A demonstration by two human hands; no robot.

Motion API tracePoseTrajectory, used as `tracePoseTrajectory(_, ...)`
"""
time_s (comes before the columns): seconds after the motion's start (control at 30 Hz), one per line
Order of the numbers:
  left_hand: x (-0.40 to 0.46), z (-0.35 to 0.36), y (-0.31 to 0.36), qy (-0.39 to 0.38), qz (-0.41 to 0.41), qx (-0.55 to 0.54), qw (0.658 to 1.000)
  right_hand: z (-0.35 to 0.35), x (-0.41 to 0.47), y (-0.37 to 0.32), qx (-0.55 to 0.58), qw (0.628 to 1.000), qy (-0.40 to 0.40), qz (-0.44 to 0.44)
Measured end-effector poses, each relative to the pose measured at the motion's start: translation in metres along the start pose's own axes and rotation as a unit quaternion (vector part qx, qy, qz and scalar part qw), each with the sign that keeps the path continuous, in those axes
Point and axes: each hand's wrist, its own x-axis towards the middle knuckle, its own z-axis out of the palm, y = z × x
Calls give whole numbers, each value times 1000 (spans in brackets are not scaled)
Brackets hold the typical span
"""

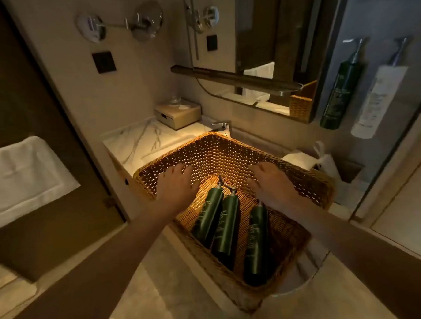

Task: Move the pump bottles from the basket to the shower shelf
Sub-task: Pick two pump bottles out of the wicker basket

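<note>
Wicker basket (303, 179) sits at the edge of the marble tabletop (140, 141), tipped toward the camera, and that lean explains why the three green pump bottles (229, 228) lie huddled in its near corner with their pump heads pointing up the slope. Two of them lie side by side and touching, the third just beside them to the right.

Both hands are inside the basket, palms down and fingers spread wide; neither holds anything. The left hand (175, 185) rests near the left wall, just beside the leftmost bottle's neck. The right hand (270, 183) hangs over the woven floor, close above the pump of the rightmost bottle. I judge this as the reach before a first grasp: none of the bottles has left the basket yet.

On the glass-walled side at right, a green dispenser (340, 91) and a white dispenser (377, 99) already hang upright. The shower shelf probably lies that way, though no clear shelf surface shows. Lying flat, each bottle would need gripping round its body.
</note>
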Motion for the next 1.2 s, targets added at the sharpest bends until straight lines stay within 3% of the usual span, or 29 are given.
tracePoseTrajectory(0.37, 81, 68, 11, -182, 80, -77, 977, 41, 20, 5, 14, 992, -83, 98)
tracePoseTrajectory(0.53, 98, 95, 14, -369, 52, -152, 915, 59, 20, 3, 36, 984, -98, 147)
tracePoseTrajectory(0.67, 99, 116, 20, -432, -29, -210, 877, 71, 21, 3, 18, 980, -119, 157)
tracePoseTrajectory(0.77, 100, 127, 23, -427, -84, -273, 858, 75, 23, 6, 15, 980, -122, 157)
tracePoseTrajectory(0.93, 103, 133, 21, -397, -104, -324, 853, 82, 26, 9, 22, 975, -153, 163)
tracePoseTrajectory(1.1, 107, 118, 22, -294, -25, -293, 909, 86, 37, 3, 60, 967, -162, 186)
tracePoseTrajectory(1.2, 107, 103, 14, -230, 20, -320, 919, 97, 48, -9, 96, 962, -158, 202)
